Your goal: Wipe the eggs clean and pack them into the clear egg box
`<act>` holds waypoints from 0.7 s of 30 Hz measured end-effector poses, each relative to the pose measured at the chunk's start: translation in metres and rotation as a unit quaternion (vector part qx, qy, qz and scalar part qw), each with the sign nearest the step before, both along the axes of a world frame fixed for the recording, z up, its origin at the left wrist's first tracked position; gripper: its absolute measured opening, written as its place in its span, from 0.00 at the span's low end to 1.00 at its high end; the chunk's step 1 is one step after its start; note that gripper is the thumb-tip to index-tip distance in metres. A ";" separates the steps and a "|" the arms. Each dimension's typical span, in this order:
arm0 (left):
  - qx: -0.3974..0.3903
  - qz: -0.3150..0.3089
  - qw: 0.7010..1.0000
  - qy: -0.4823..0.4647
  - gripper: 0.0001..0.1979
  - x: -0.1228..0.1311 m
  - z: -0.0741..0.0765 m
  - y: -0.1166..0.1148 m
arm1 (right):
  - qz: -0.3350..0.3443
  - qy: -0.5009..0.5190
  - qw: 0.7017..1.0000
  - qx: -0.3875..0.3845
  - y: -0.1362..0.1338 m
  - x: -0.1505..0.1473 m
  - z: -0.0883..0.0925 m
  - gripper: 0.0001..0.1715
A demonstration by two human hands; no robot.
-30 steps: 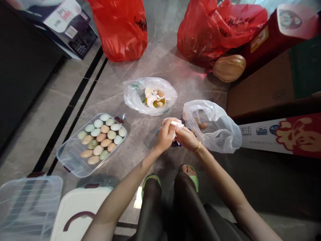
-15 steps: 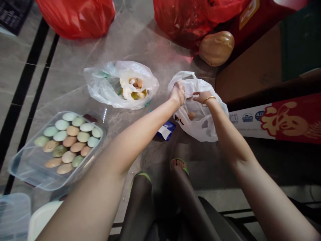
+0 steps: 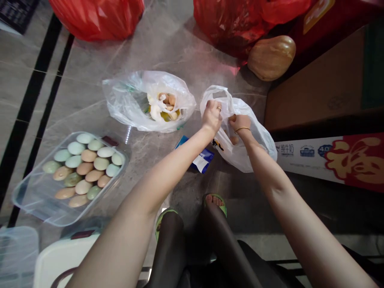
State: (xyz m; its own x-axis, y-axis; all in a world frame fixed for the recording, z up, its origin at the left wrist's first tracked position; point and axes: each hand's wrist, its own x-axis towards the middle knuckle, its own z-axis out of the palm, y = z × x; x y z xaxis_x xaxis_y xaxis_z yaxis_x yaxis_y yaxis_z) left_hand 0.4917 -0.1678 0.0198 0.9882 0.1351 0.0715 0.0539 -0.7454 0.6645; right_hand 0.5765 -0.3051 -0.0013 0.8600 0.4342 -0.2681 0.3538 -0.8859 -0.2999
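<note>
A white plastic bag (image 3: 255,132) lies on the grey stone floor ahead of my feet, with a brown egg (image 3: 234,140) showing inside. My left hand (image 3: 211,116) is closed on the bag's rim at its left side. My right hand (image 3: 240,122) is closed at the bag's mouth, fingers curled on the plastic and perhaps on a brown egg; I cannot tell which. A blue and white packet (image 3: 199,158) lies on the floor under my left forearm. To the left, a clear plastic tub (image 3: 33,196) holds several green, white and brown eggs (image 3: 85,166).
A second clear bag (image 3: 126,100) with broken eggshells sits left of the hands. Two red bags (image 3: 96,16) and a brown gourd (image 3: 271,56) lie farther off. Cardboard and red boxes (image 3: 330,160) line the right side. A white lid (image 3: 60,256) and another clear tub (image 3: 16,256) sit at bottom left.
A second ago both hands were together near my feet on a white tissue. They have reached forward to the white bag and closed on its rim; the camera dipped closer.
</note>
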 end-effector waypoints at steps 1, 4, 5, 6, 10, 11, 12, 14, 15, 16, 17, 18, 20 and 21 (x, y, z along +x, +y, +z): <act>-0.014 -0.006 1.000 -0.003 0.20 -0.003 0.003 0.002 | -0.008 0.009 1.000 0.005 -0.002 -0.008 0.007 0.13; -0.040 -0.011 0.999 -0.013 0.16 -0.024 0.019 0.006 | -0.057 0.003 0.994 0.090 -0.017 -0.044 0.038 0.10; -0.062 -0.007 0.998 -0.017 0.16 -0.036 0.025 0.007 | -0.062 -0.003 0.985 0.161 -0.024 -0.060 0.050 0.15; -0.096 0.002 0.995 -0.021 0.18 -0.049 0.031 0.007 | -0.058 0.027 0.969 0.240 -0.029 -0.078 0.063 0.20; -0.435 0.073 0.897 0.009 0.27 -0.115 0.057 0.003 | -0.066 0.181 0.890 0.414 -0.041 -0.147 0.103 0.26; -0.512 0.098 0.853 0.026 0.27 -0.132 0.063 0.001 | -0.063 0.197 0.875 0.437 -0.040 -0.160 0.109 0.28; -0.572 0.123 0.810 0.040 0.27 -0.147 0.070 -0.002 | -0.058 0.201 0.866 0.453 -0.038 -0.171 0.113 0.29; -0.631 0.181 0.753 0.039 0.26 -0.173 0.083 -0.009 | -0.042 0.181 0.868 0.460 -0.030 -0.188 0.118 0.29; -0.634 0.204 0.745 0.025 0.26 -0.183 0.089 -0.012 | -0.029 0.163 0.876 0.453 -0.025 -0.193 0.120 0.27; -0.622 0.220 0.751 0.004 0.26 -0.192 0.094 -0.014 | -0.014 0.145 0.885 0.442 -0.020 -0.198 0.121 0.25; -0.596 0.226 0.770 -0.019 0.26 -0.200 0.098 -0.017 | 0.001 0.129 0.893 0.432 -0.015 -0.203 0.122 0.23; -0.559 0.224 0.797 -0.042 0.26 -0.207 0.101 -0.018 | 0.014 0.119 0.897 0.425 -0.010 -0.207 0.123 0.22; -0.461 0.200 0.861 -0.080 0.26 -0.217 0.103 -0.018 | 0.036 0.109 0.898 0.424 0.000 -0.214 0.126 0.20; -0.405 0.182 0.891 -0.099 0.26 -0.221 0.102 -0.017 | 0.046 0.104 0.897 0.427 0.004 -0.218 0.128 0.20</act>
State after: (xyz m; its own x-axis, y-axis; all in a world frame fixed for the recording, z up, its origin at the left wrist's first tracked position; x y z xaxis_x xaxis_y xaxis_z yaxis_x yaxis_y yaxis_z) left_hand 0.2703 -0.1846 0.1222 0.8471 0.5308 -0.0278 0.0171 0.0252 0.9995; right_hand 0.3582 -0.3011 0.1267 0.7800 0.6241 0.0457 0.2722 -0.2727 -0.9228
